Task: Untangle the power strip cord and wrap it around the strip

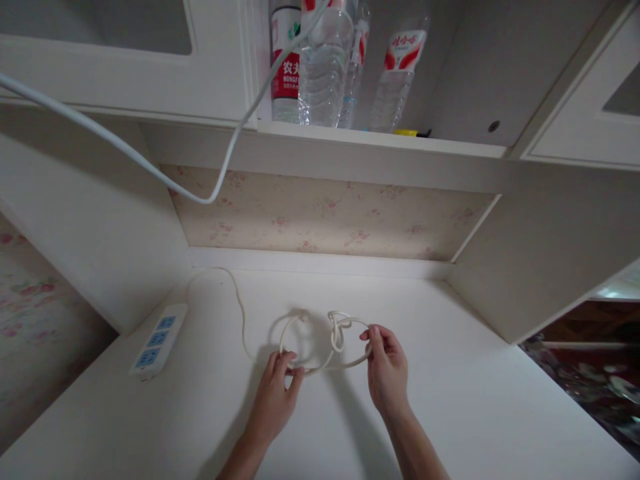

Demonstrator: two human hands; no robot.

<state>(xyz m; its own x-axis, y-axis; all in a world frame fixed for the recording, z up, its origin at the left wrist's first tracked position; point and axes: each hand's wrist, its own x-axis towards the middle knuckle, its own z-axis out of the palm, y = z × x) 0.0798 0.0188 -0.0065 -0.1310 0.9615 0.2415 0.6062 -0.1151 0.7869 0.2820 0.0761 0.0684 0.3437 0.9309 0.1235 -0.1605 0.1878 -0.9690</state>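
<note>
A cream-white cable [351,364] lies in loose loops over the white desktop, with a small tangle at its middle. My left hand [278,390] grips the left loop low down, thumb and fingers closed around the cord. On the other side, my right hand [386,367] pinches the right loop between thumb and forefinger. The tangle sits between my hands, a little beyond them. From the left side the cord runs back along the desk toward a white power strip [160,341] with blue socket faces.
Overhead, a cabinet shelf [380,141] holds several plastic bottles [325,73]. A white cord [150,168] hangs across the upper left, close to the camera. Side panels [550,247] bound the white desk [475,400], and floral wallpaper [320,213] covers the back.
</note>
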